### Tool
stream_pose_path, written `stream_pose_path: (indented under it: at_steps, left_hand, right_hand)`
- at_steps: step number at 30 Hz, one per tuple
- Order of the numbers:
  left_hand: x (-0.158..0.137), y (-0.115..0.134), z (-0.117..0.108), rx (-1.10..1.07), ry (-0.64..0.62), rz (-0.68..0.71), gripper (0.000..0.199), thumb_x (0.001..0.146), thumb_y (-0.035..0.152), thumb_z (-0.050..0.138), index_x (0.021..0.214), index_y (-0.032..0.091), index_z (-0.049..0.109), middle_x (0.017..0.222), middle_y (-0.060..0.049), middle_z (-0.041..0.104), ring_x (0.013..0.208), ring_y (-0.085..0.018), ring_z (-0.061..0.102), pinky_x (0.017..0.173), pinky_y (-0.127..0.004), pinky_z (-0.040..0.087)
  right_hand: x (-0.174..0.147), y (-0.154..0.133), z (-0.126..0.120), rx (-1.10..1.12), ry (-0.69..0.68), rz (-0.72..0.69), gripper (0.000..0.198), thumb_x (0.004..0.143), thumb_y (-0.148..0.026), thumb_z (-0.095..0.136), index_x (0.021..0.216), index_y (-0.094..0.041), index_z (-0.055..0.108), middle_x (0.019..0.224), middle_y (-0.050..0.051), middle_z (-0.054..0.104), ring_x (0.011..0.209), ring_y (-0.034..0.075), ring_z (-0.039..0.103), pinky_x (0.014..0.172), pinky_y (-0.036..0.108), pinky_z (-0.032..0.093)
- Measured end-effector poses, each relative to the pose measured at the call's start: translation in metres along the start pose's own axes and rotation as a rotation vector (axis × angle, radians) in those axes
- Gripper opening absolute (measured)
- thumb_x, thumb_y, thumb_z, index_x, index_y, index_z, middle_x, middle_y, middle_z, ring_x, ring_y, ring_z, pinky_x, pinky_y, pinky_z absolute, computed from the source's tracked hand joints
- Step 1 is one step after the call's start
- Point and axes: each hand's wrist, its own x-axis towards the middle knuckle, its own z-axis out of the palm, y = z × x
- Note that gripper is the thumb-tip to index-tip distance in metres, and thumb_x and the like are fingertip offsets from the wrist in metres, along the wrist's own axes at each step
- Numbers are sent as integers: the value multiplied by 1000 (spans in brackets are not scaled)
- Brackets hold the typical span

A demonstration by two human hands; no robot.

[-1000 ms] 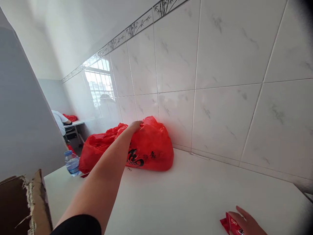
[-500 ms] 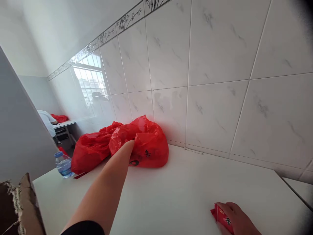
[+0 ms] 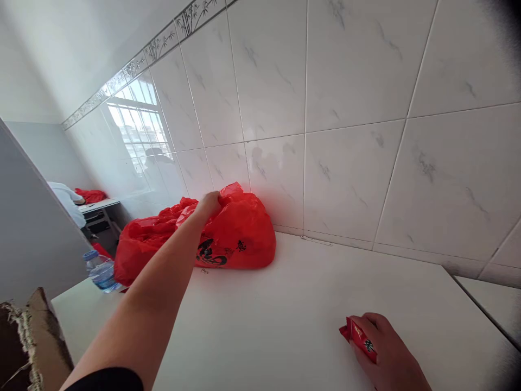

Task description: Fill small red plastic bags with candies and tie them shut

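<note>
My left hand [image 3: 210, 203] is at the upper edge of a red plastic bag [image 3: 248, 233] with black printed characters. The fingers look curled around the bag's edge, their tips hidden by the plastic. Over the white tabletop at the lower right, my right hand [image 3: 385, 342] is closed around a small red packet [image 3: 359, 338] with a black character on it. The packet's crimped end sticks out past my fingers. Another red plastic bag [image 3: 136, 252] leans against the first one on its left, partly covered by my forearm.
A clear water bottle with a blue cap [image 3: 101, 274] stands left of the bags. A torn cardboard box [image 3: 46, 331] is at the lower left. The tiled wall [image 3: 345, 179] borders the white table [image 3: 285, 315]. Far left, a person [image 3: 67, 201] is at another table.
My left hand has come up from inside the red bag to its upper edge. My right hand keeps hold of the red packet. The whole view has shifted slightly.
</note>
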Motion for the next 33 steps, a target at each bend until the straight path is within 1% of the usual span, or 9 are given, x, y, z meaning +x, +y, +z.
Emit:
stream_pose_path:
  at_steps: [6, 11, 14, 17, 20, 22, 25, 30, 33]
  left_hand:
    - [13, 7, -43, 55, 247, 67, 67, 77, 20, 64, 138, 18, 35, 110, -13, 61, 101, -29, 58, 80, -38, 46]
    - [-10, 44, -67, -120, 697, 238, 20, 84, 14, 50, 102, 18, 57, 90, -3, 61, 86, -15, 56, 73, -29, 42]
    - [-41, 84, -60, -320, 784, 352, 10, 84, 15, 50, 91, 17, 56, 80, 3, 54, 79, -9, 51, 67, -25, 39]
    - [-86, 122, -28, -535, 639, 446, 12, 80, 16, 55, 92, 18, 56, 79, 5, 52, 77, -8, 52, 66, -23, 41]
    - [-139, 143, 30, -930, 151, 442, 17, 77, 16, 58, 93, 21, 58, 81, 4, 59, 77, -12, 57, 67, -25, 46]
    - [-173, 146, 75, -1094, -215, 341, 17, 73, 15, 61, 89, 21, 60, 83, 1, 63, 78, -15, 59, 67, -26, 48]
    - [-215, 140, 136, -1228, -596, 14, 20, 72, 18, 63, 91, 22, 59, 87, -1, 64, 78, -17, 61, 64, -26, 48]
    - [-258, 126, 187, -1240, -770, -169, 21, 69, 22, 67, 87, 21, 57, 87, -4, 65, 75, -19, 62, 61, -28, 48]
    - [-266, 121, 194, -1275, -817, -222, 23, 66, 21, 69, 85, 20, 57, 83, -3, 65, 72, -18, 62, 63, -29, 49]
  right_hand:
    - [1, -1, -6, 50, -47, 73, 29, 81, -39, 45, 103, -27, 61, 107, 4, 55, 86, 19, 59, 62, 25, 50]
    - [8, -3, -12, 35, -85, 105, 31, 81, -39, 44, 104, -26, 60, 109, 6, 55, 89, 20, 58, 62, 26, 50]
    - [14, -9, -24, 65, -103, 171, 31, 82, -41, 42, 104, -25, 58, 113, 6, 54, 91, 20, 57, 64, 28, 50]
    - [21, -14, -41, 127, -140, 271, 34, 80, -44, 47, 107, -26, 57, 116, 6, 53, 93, 21, 57, 64, 27, 51]
    - [29, -14, -64, 222, -136, 457, 46, 75, -46, 56, 116, -27, 53, 116, 5, 54, 89, 21, 59, 62, 28, 51]
    - [32, -9, -81, 317, -147, 578, 58, 71, -49, 61, 125, -29, 48, 113, 5, 55, 82, 19, 61, 63, 29, 52]
    - [33, -1, -103, 533, -243, 630, 73, 68, -48, 65, 134, -30, 40, 112, 6, 56, 82, 19, 62, 69, 32, 52]
    - [28, -5, -105, 828, -499, 563, 91, 63, -34, 68, 144, -31, 25, 98, 2, 61, 71, 14, 59, 68, 29, 49]
    - [27, -11, -88, 762, -629, 561, 64, 65, -30, 67, 126, -22, 51, 87, 1, 63, 69, 14, 59, 64, 26, 48]
